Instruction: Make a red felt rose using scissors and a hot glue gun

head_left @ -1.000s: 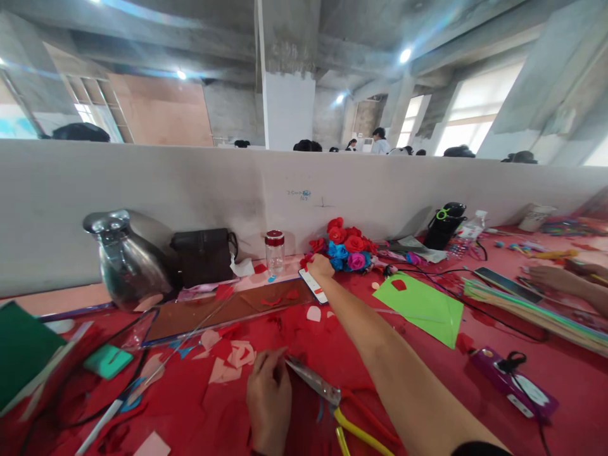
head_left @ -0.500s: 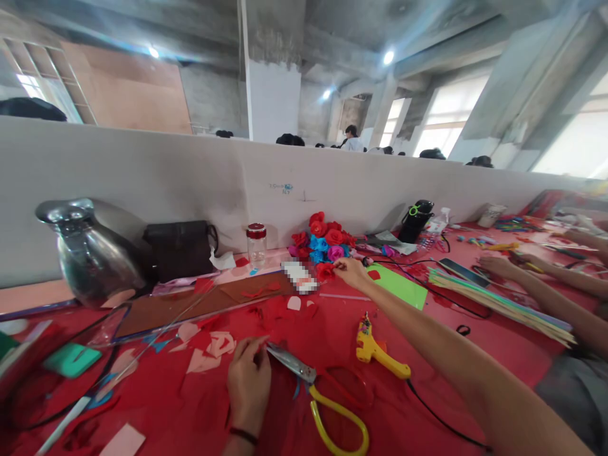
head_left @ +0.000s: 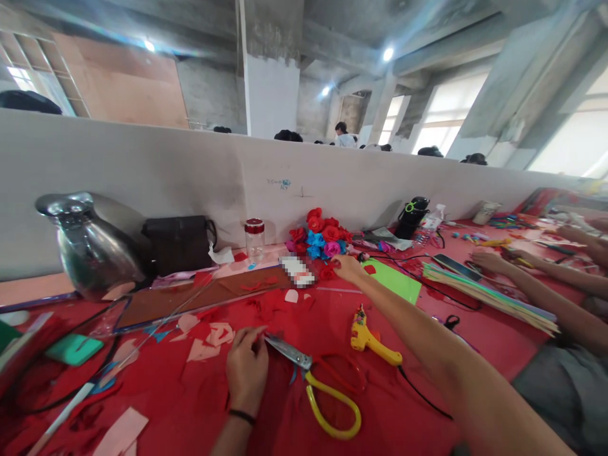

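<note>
My right hand (head_left: 348,268) reaches far forward, its fingers closed at a small red paper flower (head_left: 327,272) in front of the bouquet. The bouquet of red, blue and pink paper flowers (head_left: 323,235) leans near the partition. Nearer to me, my left hand (head_left: 247,362) is closed with thumb and fingertips pinched; what lies between them is too small to make out. Beside those fingertips are the blade tips of scissors (head_left: 333,415) with one yellow and one red handle, lying on the red table (head_left: 190,405). A yellow glue gun (head_left: 373,345) lies to their right.
A steel jug (head_left: 88,253), black bag (head_left: 178,247) and glass jar (head_left: 255,242) stand along the partition. Pink scraps (head_left: 204,350) litter the left. Right of centre lie a green sheet (head_left: 394,283) and a paper stack (head_left: 489,297). A co-worker's hands (head_left: 491,261) are farther right.
The view has shifted slightly, so the table items sit a little farther left. Both hands stay at about the same places, the right at the red flower, the left by the scissors' tips.
</note>
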The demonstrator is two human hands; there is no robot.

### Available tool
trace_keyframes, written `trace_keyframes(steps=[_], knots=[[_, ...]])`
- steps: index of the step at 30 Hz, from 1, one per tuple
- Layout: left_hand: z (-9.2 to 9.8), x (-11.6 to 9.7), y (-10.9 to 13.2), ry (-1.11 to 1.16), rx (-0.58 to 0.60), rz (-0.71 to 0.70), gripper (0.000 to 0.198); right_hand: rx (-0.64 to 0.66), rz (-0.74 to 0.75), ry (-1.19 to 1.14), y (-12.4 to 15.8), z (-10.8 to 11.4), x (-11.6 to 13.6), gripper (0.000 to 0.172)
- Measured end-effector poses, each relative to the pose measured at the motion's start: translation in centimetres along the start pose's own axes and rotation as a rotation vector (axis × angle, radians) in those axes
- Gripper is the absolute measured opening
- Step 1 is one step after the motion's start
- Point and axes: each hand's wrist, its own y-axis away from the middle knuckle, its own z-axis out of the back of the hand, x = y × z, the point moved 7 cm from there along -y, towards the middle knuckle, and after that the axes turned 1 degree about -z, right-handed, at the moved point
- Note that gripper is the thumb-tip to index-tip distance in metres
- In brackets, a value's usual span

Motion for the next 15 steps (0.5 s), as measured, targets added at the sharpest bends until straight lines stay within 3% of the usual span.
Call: trace_keyframes(steps=[4, 7, 11, 15], knots=[[0.6, 0.0, -0.2, -0.008, -0.056, 0.019, 0.027, 0.024, 0.029, -0.007, 3.9, 2.6, 0.8, 0.028], [1.5, -0.2, -0.2, -0.007, -0.105, 0.024, 0.028, 0.074, 0.101, -0.036, 9.6, 3.6, 2.3, 0.020], [3.3, -0.8, -0.1, -0.019, -0.231, 0.016, 0.025, 0.226, 0.354, -0.165, 20.0, 1.4, 5.2, 0.020], [5.4, 0.1, 0.1, 0.049, -0.370, 0.106, 0.030, 0.067, 0.365, -0.167, 26.3, -1.5, 5.4, 0.028]])
